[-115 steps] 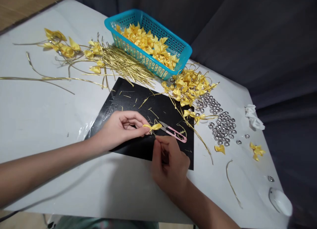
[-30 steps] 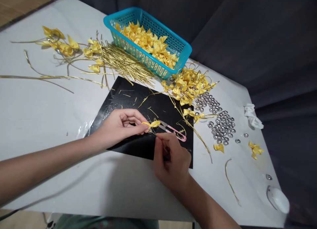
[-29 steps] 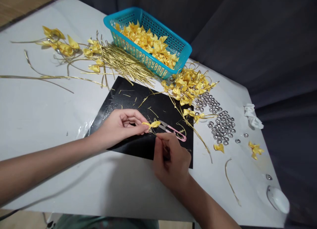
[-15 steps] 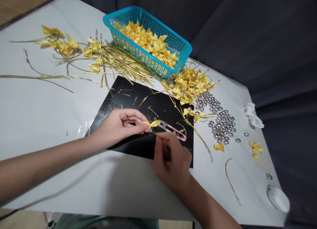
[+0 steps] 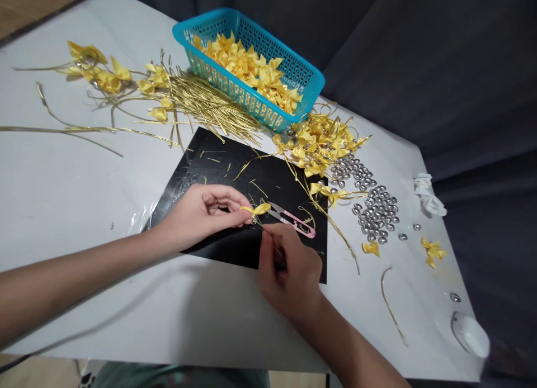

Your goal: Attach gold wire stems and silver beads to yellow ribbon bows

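Observation:
Between thumb and fingers, my left hand (image 5: 213, 212) pinches a yellow ribbon bow (image 5: 260, 209) above a black mat (image 5: 226, 248). A small silvery piece shows just under the bow's middle, partly hidden by my fingertips. Close on its right, my right hand (image 5: 291, 268) is closed in a pinch on a thin gold cord (image 5: 258, 222) that runs up to the bow. Pink-handled thread snips (image 5: 297, 223) lie on the mat just beyond my right hand, among short gold cord clippings (image 5: 259, 188).
A blue basket (image 5: 247, 77) of yellow bows stands at the back, beside a bundle of gold cords (image 5: 213, 105). Finished-looking bows with cords (image 5: 321, 142) are heaped right of it, near silver heart-shaped beads (image 5: 380, 214). A white rounded object (image 5: 470, 335) sits at the right edge.
My right hand has shifted very slightly left and keeps its pinch on the cord. My left hand and the bow stay nearly in place.

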### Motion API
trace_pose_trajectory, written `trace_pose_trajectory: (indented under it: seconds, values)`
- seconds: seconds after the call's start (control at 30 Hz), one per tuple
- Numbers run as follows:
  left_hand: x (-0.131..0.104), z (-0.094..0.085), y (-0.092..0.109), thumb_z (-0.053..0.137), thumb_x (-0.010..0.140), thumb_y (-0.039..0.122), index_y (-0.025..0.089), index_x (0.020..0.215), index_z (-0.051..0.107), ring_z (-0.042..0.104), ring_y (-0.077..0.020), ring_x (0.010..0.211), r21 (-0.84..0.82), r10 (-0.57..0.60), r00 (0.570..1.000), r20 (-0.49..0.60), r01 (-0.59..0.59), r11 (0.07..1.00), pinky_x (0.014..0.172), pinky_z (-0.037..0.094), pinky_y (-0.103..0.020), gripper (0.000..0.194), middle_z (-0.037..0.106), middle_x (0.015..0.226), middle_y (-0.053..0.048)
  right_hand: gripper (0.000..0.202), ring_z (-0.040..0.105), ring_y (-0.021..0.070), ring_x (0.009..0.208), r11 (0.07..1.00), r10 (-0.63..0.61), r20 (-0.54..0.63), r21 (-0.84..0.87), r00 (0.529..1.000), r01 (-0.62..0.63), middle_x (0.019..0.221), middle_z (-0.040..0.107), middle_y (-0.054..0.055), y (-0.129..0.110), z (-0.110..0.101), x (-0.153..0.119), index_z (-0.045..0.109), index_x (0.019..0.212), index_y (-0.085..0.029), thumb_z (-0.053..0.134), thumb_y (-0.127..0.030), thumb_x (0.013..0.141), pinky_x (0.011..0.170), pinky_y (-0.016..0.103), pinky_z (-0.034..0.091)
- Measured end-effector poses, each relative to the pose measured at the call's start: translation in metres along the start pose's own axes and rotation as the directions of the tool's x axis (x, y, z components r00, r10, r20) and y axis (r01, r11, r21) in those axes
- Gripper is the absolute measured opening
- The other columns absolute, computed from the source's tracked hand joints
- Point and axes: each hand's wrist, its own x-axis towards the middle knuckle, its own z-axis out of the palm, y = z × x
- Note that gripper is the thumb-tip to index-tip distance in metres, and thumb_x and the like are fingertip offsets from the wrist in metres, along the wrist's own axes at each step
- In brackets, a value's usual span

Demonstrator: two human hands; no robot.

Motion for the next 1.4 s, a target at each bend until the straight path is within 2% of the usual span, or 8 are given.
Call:
trace_pose_trajectory:
  seconds: [0.27, 0.47, 0.63, 0.73, 0.97, 1.2, 1.27, 1.4]
  values:
    - [-0.001, 0.001, -0.002, 0.069, 0.071, 0.028, 0.016, 0.075, 0.069, 0.058, -0.0062, 0.051, 0.119, 0.059, 0.998, -0.014, -0.057, 0.991, 0.044, 0.040, -0.010, 0.013, 0.070, 0.066, 0.000, 0.010, 0.034, 0.0039, 0.035, 0.999, -0.019, -0.013, -0.032, 1.000, 0.018, 0.053, 0.043, -0.007, 0.002, 0.002, 0.000, 0.049, 0.085, -0.017, 0.045, -0.009, 0.083, 0.036, 0.016, 0.028]
    - [-0.005, 0.002, -0.003, 0.066, 0.074, 0.030, 0.015, 0.077, 0.069, 0.058, -0.0090, 0.055, 0.216, 0.144, 0.989, -0.031, -0.134, 0.967, 0.049, 0.044, -0.015, 0.016, 0.071, 0.071, -0.002, 0.010, 0.038, 0.0042, 0.036, 0.999, -0.009, -0.018, -0.039, 1.000, 0.008, 0.053, 0.046, -0.007, 0.001, 0.001, 0.000, 0.050, 0.088, -0.018, 0.046, -0.009, 0.084, 0.038, 0.016, 0.030]
    - [-0.012, 0.001, -0.009, 0.058, 0.081, 0.018, 0.019, 0.081, 0.070, 0.062, -0.0105, 0.065, 0.383, 0.419, 0.900, 0.121, -0.432, 0.817, 0.060, 0.047, -0.018, 0.012, 0.072, 0.075, -0.002, 0.010, 0.038, 0.0042, 0.035, 0.999, -0.010, -0.018, -0.030, 1.000, 0.010, 0.053, 0.049, -0.007, 0.000, 0.002, -0.002, 0.050, 0.090, -0.018, 0.046, -0.010, 0.085, 0.037, 0.016, 0.031]
    - [-0.015, 0.001, -0.012, 0.059, 0.080, 0.016, 0.019, 0.083, 0.069, 0.062, -0.0095, 0.062, 0.403, 0.480, 0.871, 0.107, -0.479, 0.780, 0.058, 0.047, -0.017, 0.011, 0.072, 0.074, -0.001, 0.011, 0.042, 0.0040, 0.036, 1.000, 0.012, -0.045, -0.010, 0.999, -0.013, 0.055, 0.051, -0.007, 0.000, 0.004, -0.004, 0.049, 0.091, -0.019, 0.047, -0.010, 0.084, 0.038, 0.015, 0.031]
    - [-0.018, 0.002, -0.013, 0.061, 0.077, 0.017, 0.020, 0.075, 0.065, 0.063, -0.0120, 0.061, 0.379, 0.472, 0.879, 0.072, -0.462, 0.802, 0.056, 0.049, -0.021, 0.005, 0.069, 0.069, -0.001, 0.013, 0.055, 0.0042, 0.044, 0.995, 0.051, -0.071, 0.090, 0.996, -0.044, 0.062, 0.058, -0.004, -0.006, 0.005, -0.007, 0.049, 0.094, -0.018, 0.048, -0.010, 0.085, 0.043, 0.012, 0.039]
    - [-0.020, 0.003, -0.013, 0.061, 0.075, 0.018, 0.020, 0.071, 0.064, 0.063, -0.0137, 0.060, 0.369, 0.478, 0.877, 0.057, -0.463, 0.806, 0.058, 0.050, -0.025, 0.006, 0.068, 0.067, -0.002, 0.012, 0.052, 0.0048, 0.040, 0.992, 0.076, -0.068, 0.106, 0.995, -0.069, 0.060, 0.057, -0.004, -0.010, 0.004, -0.008, 0.049, 0.093, -0.018, 0.047, -0.010, 0.084, 0.039, 0.013, 0.038]
    - [-0.018, 0.003, -0.012, 0.063, 0.074, 0.020, 0.019, 0.071, 0.064, 0.062, -0.0129, 0.058, 0.347, 0.422, 0.906, 0.033, -0.407, 0.845, 0.055, 0.049, -0.023, 0.004, 0.068, 0.064, -0.002, 0.011, 0.049, 0.0038, 0.038, 0.992, 0.075, -0.073, 0.103, 0.995, -0.067, 0.058, 0.056, -0.005, -0.008, 0.004, -0.008, 0.050, 0.092, -0.018, 0.047, -0.010, 0.084, 0.037, 0.012, 0.035]
    - [-0.009, 0.003, -0.008, 0.066, 0.073, 0.025, 0.016, 0.071, 0.066, 0.058, -0.0079, 0.053, 0.191, 0.176, 0.982, 0.062, -0.185, 0.964, 0.048, 0.044, -0.015, 0.009, 0.068, 0.062, 0.000, 0.010, 0.044, 0.0033, 0.035, 1.000, -0.007, -0.093, -0.018, 0.996, 0.005, 0.054, 0.053, -0.006, -0.002, 0.005, -0.005, 0.050, 0.089, -0.018, 0.049, -0.010, 0.082, 0.037, 0.014, 0.032]
